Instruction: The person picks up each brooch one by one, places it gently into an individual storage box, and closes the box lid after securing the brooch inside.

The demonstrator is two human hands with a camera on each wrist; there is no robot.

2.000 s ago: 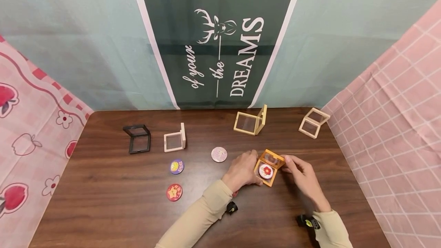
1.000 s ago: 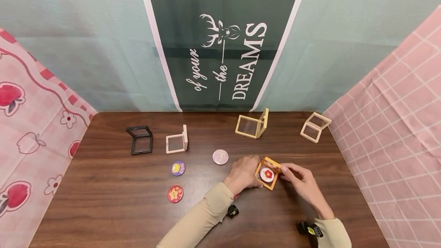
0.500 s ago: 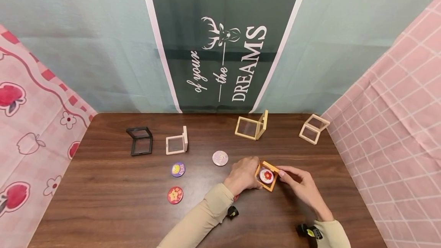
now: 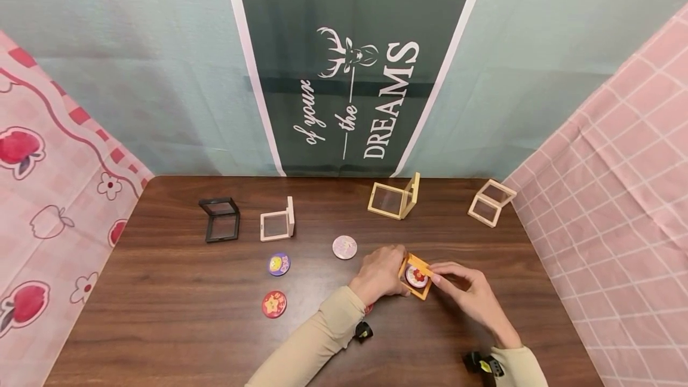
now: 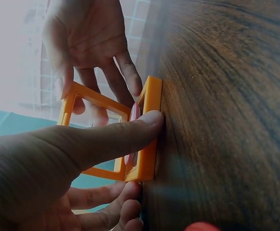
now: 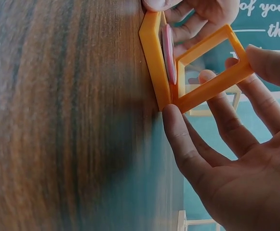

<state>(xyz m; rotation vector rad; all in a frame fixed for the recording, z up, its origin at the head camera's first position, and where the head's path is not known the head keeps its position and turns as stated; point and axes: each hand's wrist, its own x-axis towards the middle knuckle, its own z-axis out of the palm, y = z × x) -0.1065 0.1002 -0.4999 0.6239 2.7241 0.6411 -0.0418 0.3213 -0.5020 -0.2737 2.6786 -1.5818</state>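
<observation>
My left hand (image 4: 380, 272) grips the base of an orange hinged display frame (image 6: 153, 53), which rests on the table, with the thumb on its near side. A round white pin badge with a red flower (image 4: 415, 276) lies on the clear film of that base. On the other side, my right hand (image 4: 473, 296) pinches the edge of the tilted lid (image 6: 212, 89) between thumb and fingertips. The lid stands partly raised over the badge. One right fingertip touches the hinge end of the frame in the right wrist view.
Open display frames stand along the back: black (image 4: 223, 227), pale pink (image 4: 275, 226), yellow (image 4: 385, 200) and beige (image 4: 485, 211). Pink (image 4: 344, 247), purple (image 4: 279, 264) and red (image 4: 274, 304) badges lie left of my hands. Another red badge (image 4: 368, 309) is mostly hidden beneath my left wrist.
My right hand has swung the orange lid down toward the base, so it leans over the flower badge more than before. My left hand keeps its grip on the base.
</observation>
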